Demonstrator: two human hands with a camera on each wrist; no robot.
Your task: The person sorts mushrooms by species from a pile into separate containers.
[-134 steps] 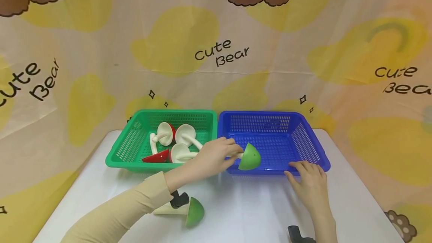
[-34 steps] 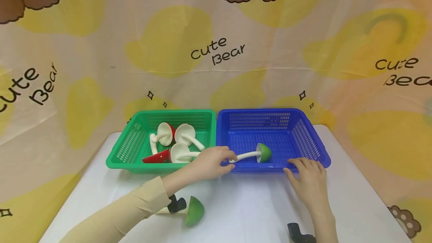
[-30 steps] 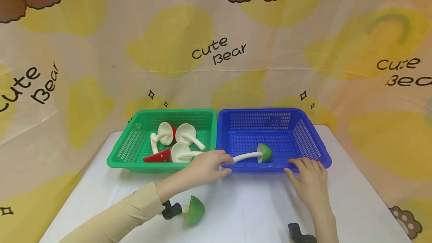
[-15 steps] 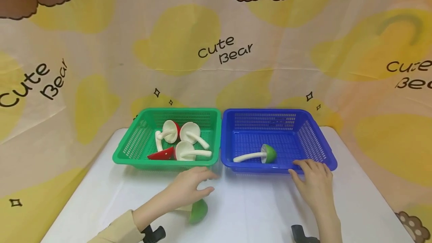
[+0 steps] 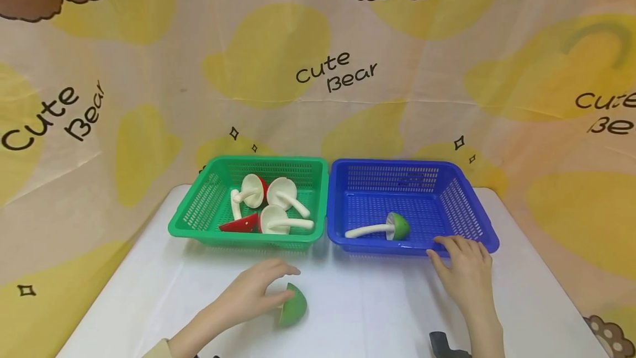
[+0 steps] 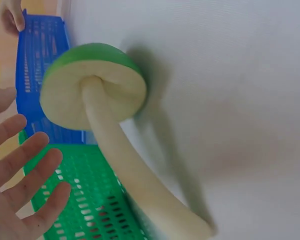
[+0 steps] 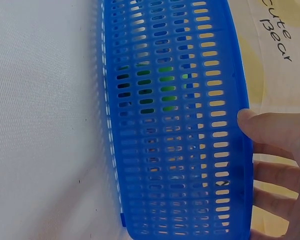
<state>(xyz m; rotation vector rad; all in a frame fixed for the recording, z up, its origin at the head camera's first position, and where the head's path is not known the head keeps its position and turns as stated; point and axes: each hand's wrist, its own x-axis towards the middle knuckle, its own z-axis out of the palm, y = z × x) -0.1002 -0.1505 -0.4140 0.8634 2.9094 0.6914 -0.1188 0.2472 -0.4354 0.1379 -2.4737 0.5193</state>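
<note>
A toy mushroom with a green cap and pale stem lies on the white table. My left hand hovers over its stem, fingers spread and holding nothing; in the head view the hand hides most of that stem. A second green-capped mushroom lies in the blue basket, its white stem pointing left. At the basket's front right rim, my right hand grips the edge. The right wrist view shows the thumb at the outer side and the fingers behind the rim.
Left of the blue basket, almost against it, stands a green basket with several red-capped, white-stemmed mushrooms. A printed cloth hangs behind both baskets. Bare white table stretches in front of them.
My left hand laid a green-capped mushroom in the blue basket and let go of it. Then it drew back left and down to the mushroom on the table. My right hand stayed on the rim.
</note>
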